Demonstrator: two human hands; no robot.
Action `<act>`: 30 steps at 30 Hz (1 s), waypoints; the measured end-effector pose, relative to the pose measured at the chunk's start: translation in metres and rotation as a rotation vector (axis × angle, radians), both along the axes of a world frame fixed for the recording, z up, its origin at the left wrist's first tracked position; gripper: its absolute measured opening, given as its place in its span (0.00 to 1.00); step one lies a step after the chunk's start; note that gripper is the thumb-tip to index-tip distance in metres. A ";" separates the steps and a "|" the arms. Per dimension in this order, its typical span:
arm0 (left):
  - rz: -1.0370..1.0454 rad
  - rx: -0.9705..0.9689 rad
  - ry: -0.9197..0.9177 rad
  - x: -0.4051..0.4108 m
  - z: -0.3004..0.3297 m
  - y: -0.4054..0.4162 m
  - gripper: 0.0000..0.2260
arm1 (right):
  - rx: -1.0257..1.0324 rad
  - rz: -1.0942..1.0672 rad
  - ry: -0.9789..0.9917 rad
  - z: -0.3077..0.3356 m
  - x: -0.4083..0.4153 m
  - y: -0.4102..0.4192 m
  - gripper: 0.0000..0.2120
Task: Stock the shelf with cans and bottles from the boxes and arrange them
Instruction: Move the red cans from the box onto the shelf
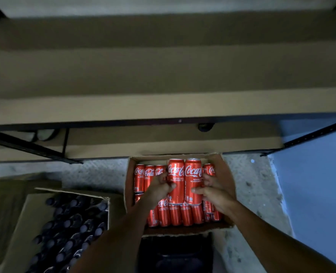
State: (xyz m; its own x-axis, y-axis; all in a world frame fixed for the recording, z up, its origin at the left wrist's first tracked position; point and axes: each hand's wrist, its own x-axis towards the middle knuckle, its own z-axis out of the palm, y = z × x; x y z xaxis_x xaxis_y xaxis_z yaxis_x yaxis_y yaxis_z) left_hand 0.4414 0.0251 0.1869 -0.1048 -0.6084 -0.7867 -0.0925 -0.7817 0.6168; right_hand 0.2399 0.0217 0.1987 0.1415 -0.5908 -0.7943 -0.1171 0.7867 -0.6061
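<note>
An open cardboard box (227, 174) on the floor holds several red Coca-Cola cans lying in rows. Two cans are raised above the others, side by side. My left hand (159, 187) grips the left raised can (176, 182) from its left side. My right hand (215, 189) grips the right raised can (192, 180) from its right side, thumb across its front. A second open box (33, 209) at lower left holds several dark bottles with dark caps. The shelf unit (163, 107), with brown boards and dark metal frame, rises in front of me.
Bare brown shelf boards fill the upper view in tiers. A black diagonal brace (31, 148) crosses at left and a black upright (317, 134) at right. A blue wall (319, 184) stands at right. Grey concrete floor (104, 174) lies between the boxes.
</note>
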 end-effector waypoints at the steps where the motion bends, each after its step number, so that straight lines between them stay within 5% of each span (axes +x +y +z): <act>1: -0.010 0.001 0.011 0.000 0.019 0.001 0.14 | -0.007 -0.006 0.010 0.018 0.001 0.001 0.24; 12: 0.068 -0.062 0.137 0.008 0.179 0.025 0.16 | -0.118 0.010 0.015 0.179 -0.002 0.023 0.33; 15: 0.078 -0.100 0.138 0.013 0.213 0.029 0.17 | -0.193 0.028 0.030 0.214 0.000 0.028 0.29; 30: 0.049 -0.549 0.185 0.032 0.377 0.013 0.29 | -0.592 0.032 -0.039 0.384 0.011 0.008 0.35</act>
